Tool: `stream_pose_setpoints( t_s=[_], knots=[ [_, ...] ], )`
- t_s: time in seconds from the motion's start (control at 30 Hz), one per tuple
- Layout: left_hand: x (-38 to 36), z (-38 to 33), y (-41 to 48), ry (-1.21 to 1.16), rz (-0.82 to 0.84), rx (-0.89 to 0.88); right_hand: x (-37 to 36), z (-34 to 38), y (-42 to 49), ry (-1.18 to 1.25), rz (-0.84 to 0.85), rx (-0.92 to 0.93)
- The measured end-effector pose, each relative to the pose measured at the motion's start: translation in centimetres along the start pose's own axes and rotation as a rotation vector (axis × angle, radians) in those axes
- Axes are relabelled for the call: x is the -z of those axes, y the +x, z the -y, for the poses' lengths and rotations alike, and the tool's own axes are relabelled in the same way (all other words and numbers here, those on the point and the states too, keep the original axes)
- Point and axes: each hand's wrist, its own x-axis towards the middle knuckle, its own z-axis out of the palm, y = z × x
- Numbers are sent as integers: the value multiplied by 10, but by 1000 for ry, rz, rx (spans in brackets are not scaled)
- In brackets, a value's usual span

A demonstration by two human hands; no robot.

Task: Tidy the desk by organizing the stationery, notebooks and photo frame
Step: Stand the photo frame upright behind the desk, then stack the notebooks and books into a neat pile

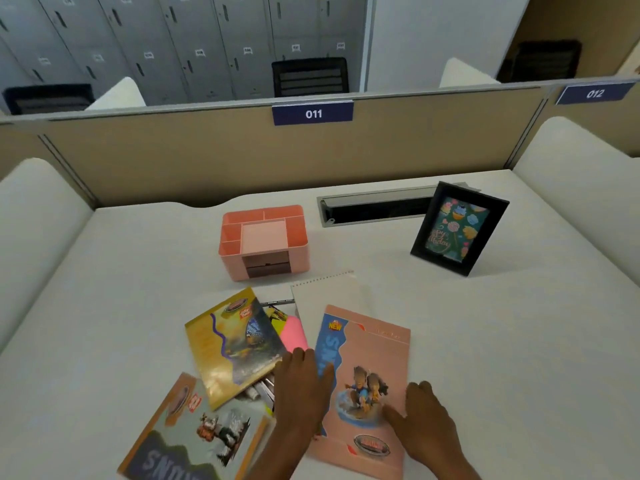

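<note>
Mostly the tidying is not done yet. Four notebooks lie in a messy pile near the front edge of the surface [104,271]. The pink notebook [370,386] is on top, and both hands rest flat on it. The left hand [304,386] lies open on its left side and the right hand [426,417] lies open on its right side. Neither has a grip on anything; the fingers are spread and just press down.

A white notebook [332,299] pokes out from under the pink one. A yellow notebook [232,344] and a gray notebook [197,434] lie crooked to the left. Pens [259,389] and a pink marker [294,332] peek out between them.

The pink organizer [263,240] stands near the middle of the surface and looks empty. The photo frame [457,230] stands up toward the back right, so that part may be finished.

I think the notebooks need stacking, and the pens need to go in the organizer.
</note>
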Motion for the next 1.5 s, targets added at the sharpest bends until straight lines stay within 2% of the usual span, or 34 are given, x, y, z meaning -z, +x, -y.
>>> stream_pose_setpoints(
  t_s=[0.1, 0.2, 0.4, 0.53, 0.7, 0.83, 0.9, 1.0, 1.1, 1.2, 1.37, 1.5],
  knots=[
    [2, -5, 6, -91, 35, 131, -6, 8, -3, 34, -55, -61],
    [5, -5, 12, -195, 26, 181, -8, 6, -4, 97, -88, -83],
    [11, -12, 12, -830, 69, 265, -5, -11, 2, 359, -131, -94],
    [25, -21, 4, -1144, 134, 313, 8, -21, -1, 683, -125, -43],
    [30, -33, -2, -1367, 128, 386, 29, -33, -14, 1211, 63, 91],
    [14, -36, 3, -1268, 167, 367, 41, -49, -11, 1259, -40, 113],
    [9, -28, 16, -1039, 23, 321, 53, -64, -9, 1273, -77, 115],
    [6, -5, 47, -549, -213, 283, 76, -96, -6, 1322, -128, 115],
    [1, 8, 74, -269, -185, 372, 99, -128, -2, 1290, -162, 110],
    [-5, 9, 92, -290, -126, 448, 114, -151, 7, 1189, -158, 99],
    [-8, 3, 110, -263, -145, 453, 124, -167, 26, 1163, -133, 103],
    [-3, -7, 115, -392, -193, 443, 124, -177, 46, 1149, -112, 76]
  ],
)
